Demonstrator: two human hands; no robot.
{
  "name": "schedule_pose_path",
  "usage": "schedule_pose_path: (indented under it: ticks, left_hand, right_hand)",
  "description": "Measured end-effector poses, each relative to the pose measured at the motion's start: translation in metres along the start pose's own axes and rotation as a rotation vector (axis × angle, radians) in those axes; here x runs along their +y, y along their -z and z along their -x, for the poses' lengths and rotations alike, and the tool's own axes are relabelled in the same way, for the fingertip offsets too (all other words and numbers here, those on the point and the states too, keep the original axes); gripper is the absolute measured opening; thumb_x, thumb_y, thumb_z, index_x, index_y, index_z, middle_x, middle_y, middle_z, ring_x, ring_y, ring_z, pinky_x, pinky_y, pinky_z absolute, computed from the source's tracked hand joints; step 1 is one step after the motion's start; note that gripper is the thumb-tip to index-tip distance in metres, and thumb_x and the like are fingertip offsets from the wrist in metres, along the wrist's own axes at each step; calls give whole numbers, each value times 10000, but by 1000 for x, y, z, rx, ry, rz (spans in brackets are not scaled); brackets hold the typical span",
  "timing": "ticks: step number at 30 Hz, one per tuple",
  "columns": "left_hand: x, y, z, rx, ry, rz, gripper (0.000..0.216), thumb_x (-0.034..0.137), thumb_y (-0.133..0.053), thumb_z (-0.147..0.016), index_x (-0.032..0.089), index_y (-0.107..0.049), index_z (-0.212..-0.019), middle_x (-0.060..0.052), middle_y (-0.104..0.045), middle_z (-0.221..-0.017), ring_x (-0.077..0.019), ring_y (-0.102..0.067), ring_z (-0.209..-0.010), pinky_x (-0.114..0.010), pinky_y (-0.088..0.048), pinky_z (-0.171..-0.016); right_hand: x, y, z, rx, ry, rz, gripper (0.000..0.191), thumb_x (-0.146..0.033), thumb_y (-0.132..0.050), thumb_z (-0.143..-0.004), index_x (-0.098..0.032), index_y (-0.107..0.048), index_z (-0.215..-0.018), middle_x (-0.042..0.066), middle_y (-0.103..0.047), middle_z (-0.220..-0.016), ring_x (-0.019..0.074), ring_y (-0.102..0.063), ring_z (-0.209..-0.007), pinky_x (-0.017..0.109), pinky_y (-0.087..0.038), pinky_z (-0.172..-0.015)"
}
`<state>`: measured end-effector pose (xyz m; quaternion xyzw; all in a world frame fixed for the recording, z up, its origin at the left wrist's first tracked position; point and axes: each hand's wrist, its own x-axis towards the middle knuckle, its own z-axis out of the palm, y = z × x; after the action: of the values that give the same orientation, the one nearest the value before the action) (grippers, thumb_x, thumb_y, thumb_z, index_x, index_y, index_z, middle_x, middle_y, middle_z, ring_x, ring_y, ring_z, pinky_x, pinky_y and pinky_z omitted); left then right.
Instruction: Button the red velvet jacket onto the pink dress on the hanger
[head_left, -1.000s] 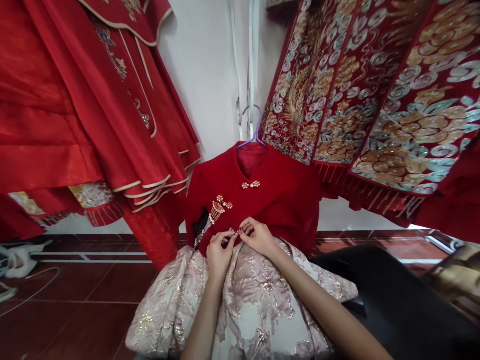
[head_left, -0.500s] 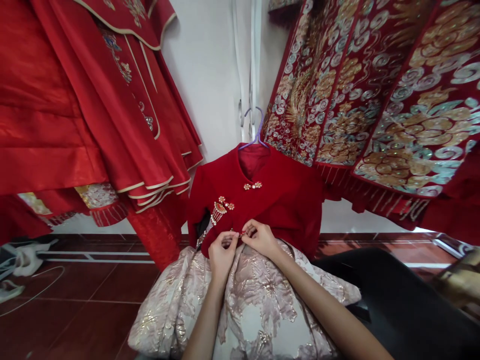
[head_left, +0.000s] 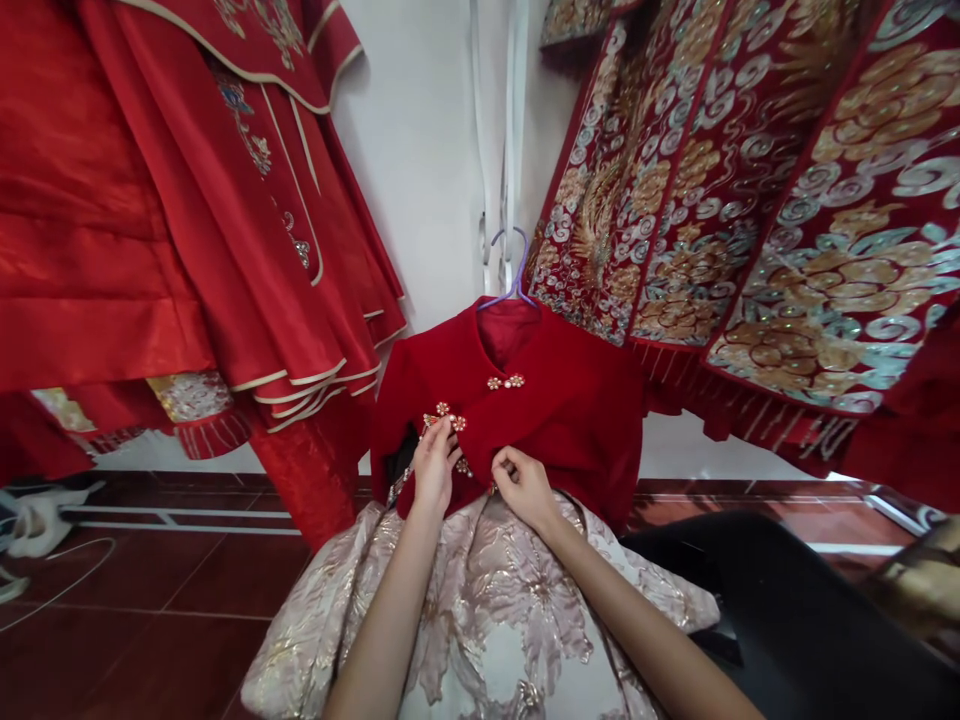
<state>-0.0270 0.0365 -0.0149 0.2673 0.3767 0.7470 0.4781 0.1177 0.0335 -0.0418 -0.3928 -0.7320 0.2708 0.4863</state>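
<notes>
A red jacket [head_left: 555,420] with a beaded flower clasp [head_left: 506,382] below its neckline hangs on a purple hanger [head_left: 517,270]. My left hand [head_left: 435,470] is raised to the beaded brooch [head_left: 444,410] on the jacket's front, fingertips closed at it and covering part of it. Close to the jacket's lower edge, my right hand [head_left: 525,490] is closed in a pinch; what its fingertips hold is hidden. Between the hands another beaded flower [head_left: 463,467] shows on the red cloth. Under my forearms spreads a pale floral brocade skirt [head_left: 517,620] with metallic threads.
Red garments [head_left: 180,250] with cream piping hang at the left, and a heavily embroidered red garment [head_left: 720,220] at the right. A black padded surface [head_left: 787,600] lies at lower right. White shoes [head_left: 37,525] and a pale rail [head_left: 187,518] are on the left near the tiled floor.
My left hand has left the lower edge of the jacket and moved up and left to the brooch. My right hand stays near the lower edge, shifted slightly right. The view has tilted slightly.
</notes>
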Motion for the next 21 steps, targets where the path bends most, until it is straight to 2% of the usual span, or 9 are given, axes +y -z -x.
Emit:
schedule_pose_path:
  ticks: [4,9,15,17,19,21]
  left_hand:
    - [1,-5,1,26,-18,-18,392,393,-766,-635,174,-677,-948,-85,-706,-1035,-124,-653,-808,-219,-464,-702]
    - [5,-8,-1,-3,-3,-127,417,410,-727,-658,160,-701,-991,-125,-696,-1099,-157,-666,-859,-226,-479,-680]
    - [3,-10,-4,97,-57,-124,361,378,-735,-637,136,-707,-904,-90,-726,-959,-136,-654,-758,-221,-480,-639]
    - [8,-18,0,16,-11,-187,357,426,-704,-678,136,-703,-887,-77,-727,-884,-143,-648,-711,-230,-475,-610]
    - [17,-30,6,-159,-15,-303,368,485,-641,-742,132,-701,-830,-76,-716,-806,-153,-638,-682,-250,-480,-621]
    - [30,-46,10,-327,-192,-474,375,492,-580,-803,137,-697,-778,-77,-700,-784,-152,-623,-684,-260,-480,-662]
  right_hand:
    - [3,0,0,-20,-4,-8,113,-184,-471,-771,-201,-547,-690,-23,-562,-612,126,-520,-556,215,-385,-547]
    - [6,0,0,-37,-10,-10,120,-182,-470,-773,-205,-559,-696,-17,-580,-622,133,-533,-563,219,-397,-543]
    - [5,0,1,-42,16,-7,122,-168,-470,-772,-202,-566,-705,-11,-581,-650,131,-538,-591,224,-409,-565]
    - [4,-1,1,-22,31,-7,105,-163,-477,-763,-200,-568,-726,-4,-573,-700,127,-539,-606,222,-418,-562]
    - [2,-1,1,20,41,-15,75,-169,-501,-749,-199,-562,-782,5,-547,-768,125,-540,-626,216,-429,-539]
    - [1,-2,0,61,45,-22,66,-189,-524,-745,-202,-521,-809,3,-502,-792,124,-533,-633,208,-430,-505]
